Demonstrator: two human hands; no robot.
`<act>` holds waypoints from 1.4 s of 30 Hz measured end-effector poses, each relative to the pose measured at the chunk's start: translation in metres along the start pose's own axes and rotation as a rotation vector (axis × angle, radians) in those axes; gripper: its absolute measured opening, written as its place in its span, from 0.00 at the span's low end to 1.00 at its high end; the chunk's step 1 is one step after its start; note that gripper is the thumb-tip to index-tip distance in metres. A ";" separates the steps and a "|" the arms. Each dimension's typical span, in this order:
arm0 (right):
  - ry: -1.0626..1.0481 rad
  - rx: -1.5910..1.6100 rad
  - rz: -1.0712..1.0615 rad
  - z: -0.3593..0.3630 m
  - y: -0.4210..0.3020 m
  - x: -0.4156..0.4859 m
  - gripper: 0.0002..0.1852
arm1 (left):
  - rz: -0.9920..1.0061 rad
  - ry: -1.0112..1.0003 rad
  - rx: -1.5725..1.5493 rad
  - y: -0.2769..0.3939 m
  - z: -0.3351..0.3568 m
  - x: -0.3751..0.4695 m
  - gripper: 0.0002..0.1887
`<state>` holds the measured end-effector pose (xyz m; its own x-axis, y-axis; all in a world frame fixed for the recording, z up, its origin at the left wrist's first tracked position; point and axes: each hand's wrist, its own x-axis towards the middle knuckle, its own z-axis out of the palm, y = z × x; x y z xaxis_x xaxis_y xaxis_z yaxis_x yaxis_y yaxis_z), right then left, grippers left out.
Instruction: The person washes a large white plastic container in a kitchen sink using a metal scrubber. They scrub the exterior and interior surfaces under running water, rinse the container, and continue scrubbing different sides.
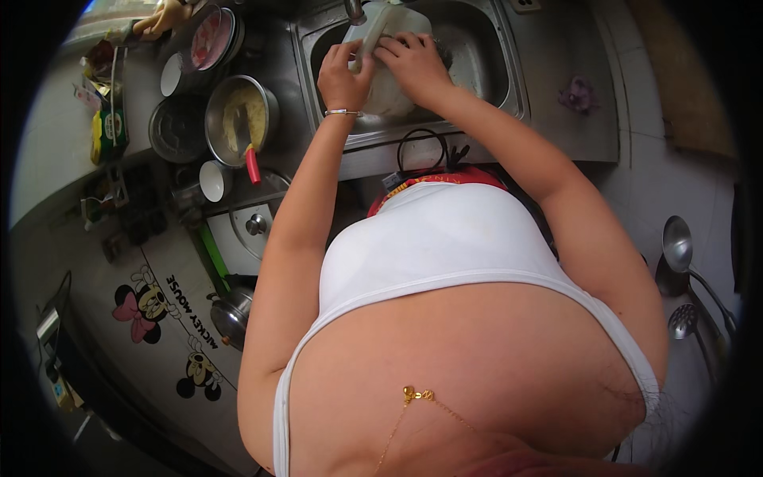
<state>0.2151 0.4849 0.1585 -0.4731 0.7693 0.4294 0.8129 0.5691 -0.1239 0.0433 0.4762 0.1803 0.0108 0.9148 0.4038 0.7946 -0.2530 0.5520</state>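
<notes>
Both hands are over a stainless steel sink (514, 77), below a metal tap (354, 12). They hold a whitish, translucent object (377, 33), probably a plastic vessel; its exact kind is unclear. My left hand (343, 74), with a silver bracelet at the wrist, grips its left side. The fingers of my right hand (417, 68) curl over its right side, and the fingertips are partly hidden. Under the hands a pale, cloudy part (387, 98) reaches towards the front of the sink. Something dark, too unclear to name, lies just right of my right hand.
Left of the sink stand a metal bowl (271, 110) of yellowish mixture with a red-handled utensil (253, 164), a white cup (213, 180), a glass lid (173, 131) and stacked dishes (235, 42). A purple scrubber (578, 95) lies right. Ladles (678, 241) hang far right.
</notes>
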 end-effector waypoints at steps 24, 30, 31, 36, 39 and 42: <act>0.218 0.091 0.383 0.001 0.075 -0.006 0.18 | 0.041 -0.059 0.137 0.008 0.003 -0.001 0.23; 0.265 0.364 0.428 -0.005 0.041 0.016 0.17 | -0.030 -0.076 0.068 0.002 -0.002 -0.004 0.24; 0.252 0.399 0.458 -0.002 0.041 0.014 0.16 | -0.018 -0.069 0.078 0.004 -0.002 -0.003 0.24; 0.253 0.503 0.724 0.026 0.049 0.026 0.17 | -0.028 -0.065 0.084 0.004 -0.001 -0.003 0.24; 0.131 0.478 0.815 0.036 0.070 0.045 0.17 | -0.038 -0.082 0.120 0.011 -0.001 -0.002 0.24; 0.190 0.226 0.541 0.020 0.057 0.045 0.18 | -0.053 -0.079 0.122 0.006 0.000 -0.002 0.24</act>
<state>0.2335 0.5584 0.1528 0.0721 0.9126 0.4023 0.8189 0.1762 -0.5463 0.0482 0.4727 0.1832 0.0110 0.9490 0.3151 0.8633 -0.1679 0.4759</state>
